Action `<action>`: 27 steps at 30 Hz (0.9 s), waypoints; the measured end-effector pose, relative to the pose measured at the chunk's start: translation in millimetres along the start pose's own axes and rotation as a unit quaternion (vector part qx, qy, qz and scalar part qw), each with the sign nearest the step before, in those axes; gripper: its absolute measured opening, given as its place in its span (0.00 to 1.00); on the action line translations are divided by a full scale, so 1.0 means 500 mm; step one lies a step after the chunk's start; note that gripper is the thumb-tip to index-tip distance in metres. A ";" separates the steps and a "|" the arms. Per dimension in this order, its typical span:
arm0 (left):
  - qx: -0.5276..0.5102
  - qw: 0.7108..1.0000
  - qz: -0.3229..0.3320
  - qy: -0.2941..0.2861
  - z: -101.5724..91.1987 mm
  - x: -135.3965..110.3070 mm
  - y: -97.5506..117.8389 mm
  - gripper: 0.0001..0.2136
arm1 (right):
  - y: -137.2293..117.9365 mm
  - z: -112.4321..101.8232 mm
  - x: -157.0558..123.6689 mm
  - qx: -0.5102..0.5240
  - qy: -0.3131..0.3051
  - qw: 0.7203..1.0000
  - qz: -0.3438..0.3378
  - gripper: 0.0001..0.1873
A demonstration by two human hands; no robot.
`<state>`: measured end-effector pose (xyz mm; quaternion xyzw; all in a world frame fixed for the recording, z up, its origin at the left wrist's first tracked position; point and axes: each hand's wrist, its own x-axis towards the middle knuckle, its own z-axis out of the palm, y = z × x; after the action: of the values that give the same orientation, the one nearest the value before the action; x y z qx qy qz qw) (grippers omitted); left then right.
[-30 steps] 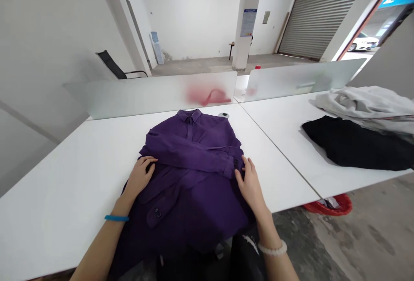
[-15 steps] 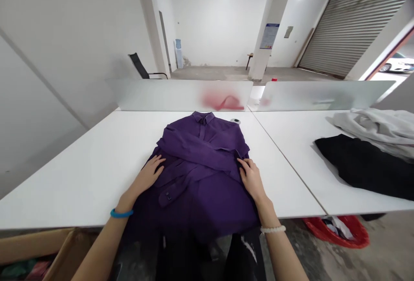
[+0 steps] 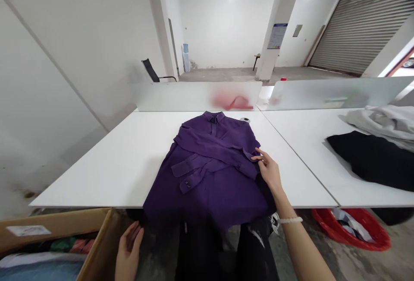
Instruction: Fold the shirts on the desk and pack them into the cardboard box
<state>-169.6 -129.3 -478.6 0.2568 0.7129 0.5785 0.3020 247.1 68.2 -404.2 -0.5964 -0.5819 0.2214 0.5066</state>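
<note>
Smooth white table (image 3: 145, 156) stretching under the right hand (image 3: 271, 172); past its fingers stand 2 frosted panels (image 3: 187, 95), then a pale wall (image 3: 226, 26) and, off right, a ridged metal shutter (image 3: 359, 26). Here's the purple shirt (image 3: 223, 201), spread left of those fingers, soft creased cloth, pointed collar (image 3: 218, 117), 2 sleeves (image 3: 207, 145) crossed over. Right fingers touch a cuff (image 3: 247, 155); gripping, can't tell. Left hand (image 3: 128, 246), fingers loosely curled, thumb apart, sits below table level beside a cardboard box (image 3: 80, 224).
</note>
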 end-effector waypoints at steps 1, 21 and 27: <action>-0.037 0.999 -0.022 -0.010 0.002 0.012 -0.001 0.21 | -0.011 -0.001 -0.010 0.062 0.010 0.998 0.028 0.26; -0.192 0.951 -0.194 -0.148 0.075 0.016 0.071 0.08 | 0.119 0.013 -0.347 0.170 0.134 0.960 0.179 0.29; -0.211 0.939 -0.230 -0.144 0.082 0.013 0.082 0.13 | 0.063 0.012 -0.340 0.260 -0.010 0.929 0.262 0.25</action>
<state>-143.4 -89.3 -445.4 0.0966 0.5632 0.5870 0.5735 218.5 -79.9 -489.1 -0.5729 -0.3313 0.4958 0.5623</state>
